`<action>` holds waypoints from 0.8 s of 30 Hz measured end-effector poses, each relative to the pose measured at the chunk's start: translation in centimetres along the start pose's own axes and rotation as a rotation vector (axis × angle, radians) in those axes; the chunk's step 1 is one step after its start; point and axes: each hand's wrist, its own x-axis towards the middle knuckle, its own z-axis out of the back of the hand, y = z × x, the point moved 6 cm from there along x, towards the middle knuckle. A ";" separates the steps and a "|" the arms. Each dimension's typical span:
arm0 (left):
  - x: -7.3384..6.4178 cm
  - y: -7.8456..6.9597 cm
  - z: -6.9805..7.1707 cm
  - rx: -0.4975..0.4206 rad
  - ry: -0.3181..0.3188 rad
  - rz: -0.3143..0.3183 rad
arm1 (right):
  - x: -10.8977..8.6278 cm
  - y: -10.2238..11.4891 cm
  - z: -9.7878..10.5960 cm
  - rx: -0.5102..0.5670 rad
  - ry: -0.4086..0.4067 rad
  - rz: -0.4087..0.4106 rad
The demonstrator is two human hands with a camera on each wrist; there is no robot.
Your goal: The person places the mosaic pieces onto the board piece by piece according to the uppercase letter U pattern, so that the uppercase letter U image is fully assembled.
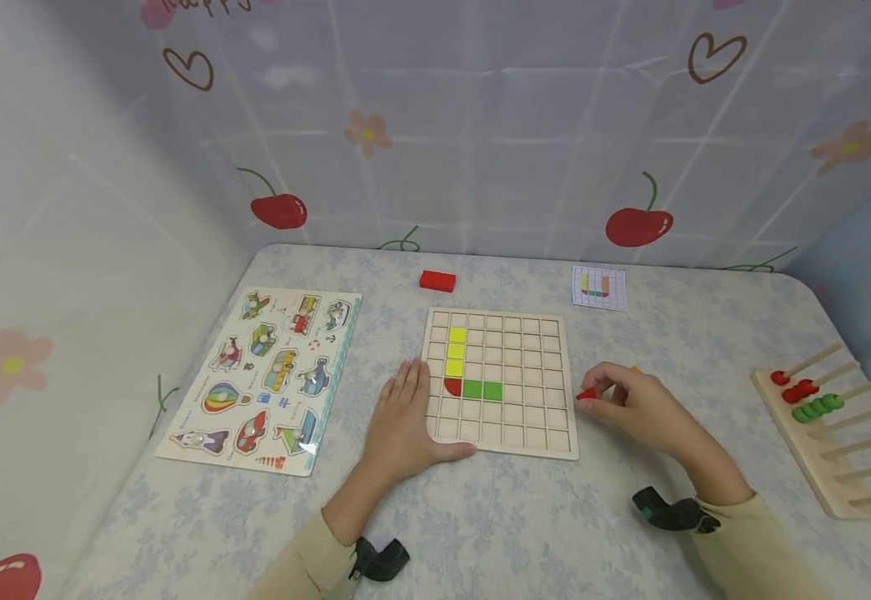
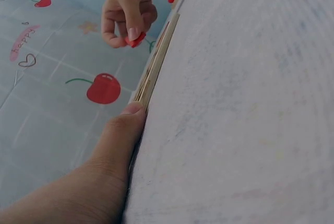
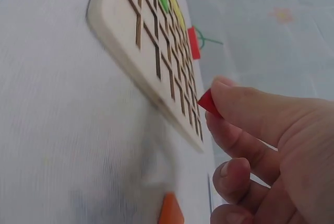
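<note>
- Puzzle (image 1: 262, 379), left: picture pieces (image 1: 221, 397) in it.
- Left hand (image 1: 402, 421): fingers straight, thumb spread wide, at board's left and near edges. Uneven push could slide board, jogging tiles.
- Board (image 1: 532, 389), centre: cells hold three yellow tiles (image 1: 455, 351), red quarter (image 1: 453, 387) at their near end, two green tiles (image 1: 473, 389) right of it.
- Right hand (image 1: 641, 408): pinches red piece (image 3: 210, 104) just right of board; slack pinch could drop it, knuckles could knock orange piece (image 3: 171, 211).
- Abacus (image 1: 803, 450), right: red, green beads (image 1: 818, 407) on pegs.
</note>
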 end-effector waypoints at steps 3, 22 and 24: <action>0.0 0.0 0.0 0.000 -0.001 -0.002 | 0.9 0.6 -0.6 0.033 -0.001 -0.005; -0.1 -0.2 0.2 -0.004 0.003 0.003 | 4.6 3.8 -4.3 0.133 -0.047 -0.047; -0.1 -0.2 0.2 -0.001 0.006 0.006 | 4.7 3.9 -4.6 0.138 -0.044 -0.050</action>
